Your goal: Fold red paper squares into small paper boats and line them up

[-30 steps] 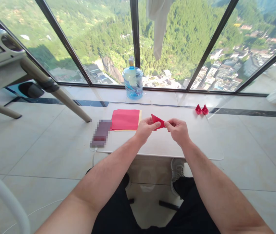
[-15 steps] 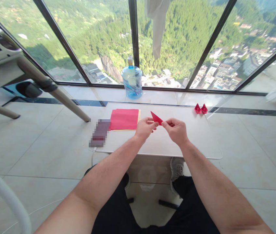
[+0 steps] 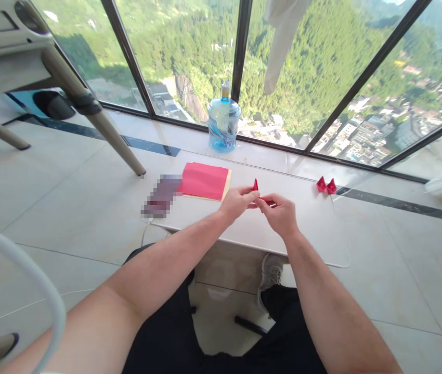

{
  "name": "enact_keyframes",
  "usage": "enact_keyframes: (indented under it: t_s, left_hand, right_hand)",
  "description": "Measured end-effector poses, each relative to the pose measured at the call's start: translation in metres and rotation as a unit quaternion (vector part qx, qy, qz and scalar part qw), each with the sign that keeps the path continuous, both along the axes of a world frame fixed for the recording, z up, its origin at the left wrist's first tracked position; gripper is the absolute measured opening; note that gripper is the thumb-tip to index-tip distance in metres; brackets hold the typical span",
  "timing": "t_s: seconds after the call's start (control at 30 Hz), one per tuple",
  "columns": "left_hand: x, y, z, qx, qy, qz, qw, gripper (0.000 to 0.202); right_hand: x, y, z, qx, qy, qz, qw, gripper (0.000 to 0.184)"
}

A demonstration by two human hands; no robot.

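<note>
A small folded piece of red paper [image 3: 256,185] is held between my two hands above the low white table [image 3: 302,223]. My left hand [image 3: 239,202] pinches it from the left, one pointed tip standing up past the fingers. From the right, my right hand [image 3: 279,210] grips its lower part with thumb and fingers, and the fingers cover most of the paper. A stack of red paper sheets [image 3: 205,181] with a yellow edge showing lies left of my hands. Two small folded red paper shapes [image 3: 326,185] stand side by side at the table's far right.
A blurred-out phone-like object [image 3: 162,196] with a white cable lies at the table's left. Behind the table a blue water jug [image 3: 223,124] stands by the window. A metal-legged piece of furniture [image 3: 92,114] is at left, a curved white tube [image 3: 45,285] nearer me.
The red paper has turned from showing a flat triangle face to a narrow upright tip, and my fingers have closed further over it. The head view has tilted and shifted.
</note>
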State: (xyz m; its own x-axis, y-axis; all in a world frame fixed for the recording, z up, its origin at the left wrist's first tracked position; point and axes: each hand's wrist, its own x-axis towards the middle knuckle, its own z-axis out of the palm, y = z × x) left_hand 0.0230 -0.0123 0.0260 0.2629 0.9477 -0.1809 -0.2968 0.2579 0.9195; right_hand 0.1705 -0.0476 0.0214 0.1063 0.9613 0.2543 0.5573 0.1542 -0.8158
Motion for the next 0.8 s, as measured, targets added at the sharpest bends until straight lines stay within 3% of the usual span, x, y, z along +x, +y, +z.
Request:
enact_keyframes:
  t_s: [0.1, 0.23, 0.53, 0.67, 0.8]
  left_hand:
    - [-0.001, 0.000, 0.001, 0.001, -0.002, -0.012, 1.000, 0.047]
    - [-0.004, 0.001, 0.003, 0.002, -0.002, -0.028, 1.000, 0.052]
    - [-0.009, 0.005, 0.004, 0.021, 0.000, -0.058, 0.998, 0.044]
    - [-0.009, 0.006, 0.002, 0.065, 0.033, -0.075, 0.995, 0.039]
    - [-0.009, 0.005, -0.002, 0.133, 0.136, -0.078, 0.979, 0.038]
  right_hand:
    - [0.001, 0.002, -0.005, -0.011, 0.022, 0.001, 1.000, 0.033]
    - [0.001, 0.003, 0.000, -0.043, 0.086, 0.027, 0.995, 0.038]
    - [0.002, 0.002, 0.006, -0.088, 0.168, 0.040, 0.981, 0.037]
    - [-0.003, 0.000, 0.003, -0.059, 0.107, -0.001, 0.992, 0.028]
    - [-0.008, -0.003, 0.001, 0.005, -0.055, -0.036, 0.998, 0.023]
